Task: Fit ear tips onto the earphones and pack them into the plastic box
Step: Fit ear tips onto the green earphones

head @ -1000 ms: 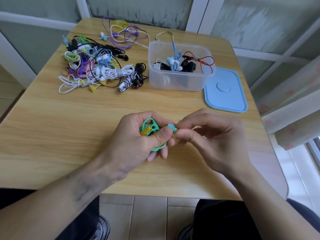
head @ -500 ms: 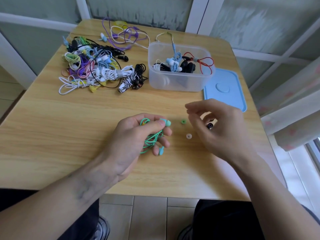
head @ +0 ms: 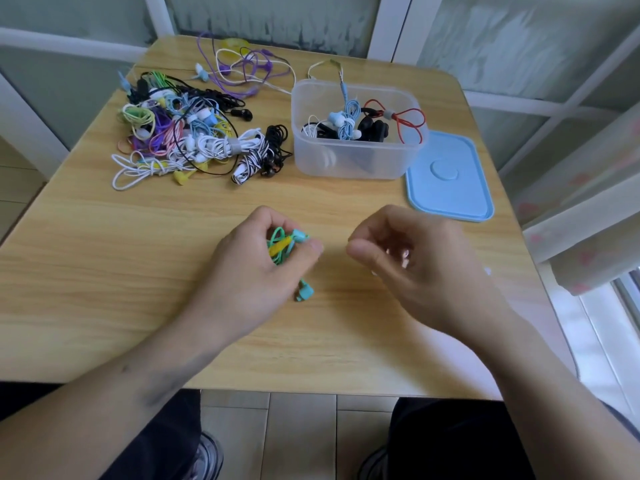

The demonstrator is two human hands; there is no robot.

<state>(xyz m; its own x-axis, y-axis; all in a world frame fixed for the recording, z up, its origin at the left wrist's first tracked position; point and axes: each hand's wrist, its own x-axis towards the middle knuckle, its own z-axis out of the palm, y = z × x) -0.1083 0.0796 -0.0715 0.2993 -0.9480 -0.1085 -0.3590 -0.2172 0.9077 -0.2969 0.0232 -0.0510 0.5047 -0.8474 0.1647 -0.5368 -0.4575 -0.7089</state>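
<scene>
L hand [head: 249, 271] is gripping green earphones [head: 282, 247] near table [head: 104, 271] centre; one bud [head: 304, 292] is dangling. R hand [head: 422, 268] is curling beside it, grip contents unclear. Plastic box [head: 349, 161] is sitting far right w/ earphones inside.

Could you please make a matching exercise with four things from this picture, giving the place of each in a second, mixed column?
Things:
1. green earphones
2. blue lid
3. red cable
4. striped earphones

Places:
A. flat on the table, right of the plastic box
B. in the left hand
C. inside the box
D. on the table, left of the box

Pairs: 1-B, 2-A, 3-C, 4-D
</scene>
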